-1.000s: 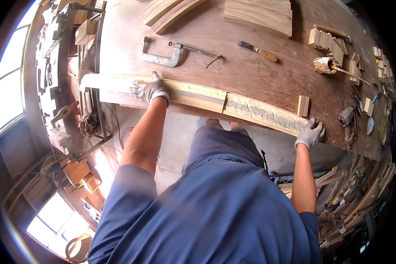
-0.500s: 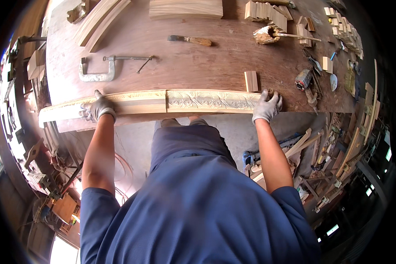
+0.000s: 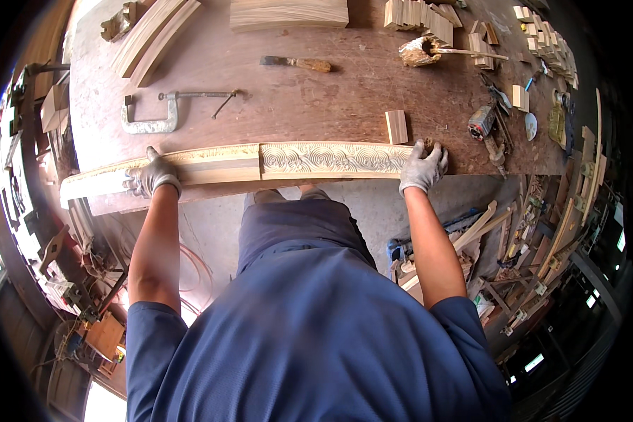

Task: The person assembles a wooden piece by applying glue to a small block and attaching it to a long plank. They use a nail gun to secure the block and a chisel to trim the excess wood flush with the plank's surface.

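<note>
Along the near edge of the workbench lies a long, pale wooden moulding. Its right length is a carved board with swirling relief; its left length is a plain, stepped strip. They meet end to end at a seam; whether they are joined I cannot tell. My left hand, in a grey glove, grips the plain strip with thumb over the far edge and fingers on the near face. My gloved right hand is closed round the right end of the carved board. A small wood block stands just beyond that end.
On the bench lie a C-clamp, a chisel, curved timber pieces and a wide wooden block. A mallet-like tool, cut blocks and a power tool occupy the right side.
The whole view has shifted slightly left over the bench. Both hands keep their hold, and the moulding stays in place along the near edge.
</note>
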Demonstrator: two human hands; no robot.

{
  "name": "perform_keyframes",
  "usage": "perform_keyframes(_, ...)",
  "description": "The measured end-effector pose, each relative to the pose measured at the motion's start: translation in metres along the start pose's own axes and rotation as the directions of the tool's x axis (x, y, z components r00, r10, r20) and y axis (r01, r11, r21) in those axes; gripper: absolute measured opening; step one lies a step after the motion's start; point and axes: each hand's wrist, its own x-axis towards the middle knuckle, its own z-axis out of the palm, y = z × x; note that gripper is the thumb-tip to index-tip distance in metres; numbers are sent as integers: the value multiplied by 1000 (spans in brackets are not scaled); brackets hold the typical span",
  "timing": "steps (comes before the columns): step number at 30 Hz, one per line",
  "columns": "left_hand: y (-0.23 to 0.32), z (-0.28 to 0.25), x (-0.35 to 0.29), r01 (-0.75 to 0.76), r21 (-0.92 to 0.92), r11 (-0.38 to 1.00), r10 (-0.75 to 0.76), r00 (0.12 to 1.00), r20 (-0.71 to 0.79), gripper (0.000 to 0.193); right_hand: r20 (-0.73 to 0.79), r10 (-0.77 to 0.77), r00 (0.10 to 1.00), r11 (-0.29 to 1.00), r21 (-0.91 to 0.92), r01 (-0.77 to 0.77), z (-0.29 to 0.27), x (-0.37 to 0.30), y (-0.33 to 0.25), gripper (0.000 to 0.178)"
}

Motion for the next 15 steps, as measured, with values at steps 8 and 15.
perform_keyframes(8, -2, 0, 1, -6, -3, 1000, 6, 1000, -3, 113, 11, 9, 1000, 1000, -17, -9, -2, -1, -2, 68)
perform_keyframes(15, -1, 0, 2, -9, -33, 999, 10, 1000, 28, 113, -4, 4, 1000, 1000, -6, -4, 0, 0, -1, 67)
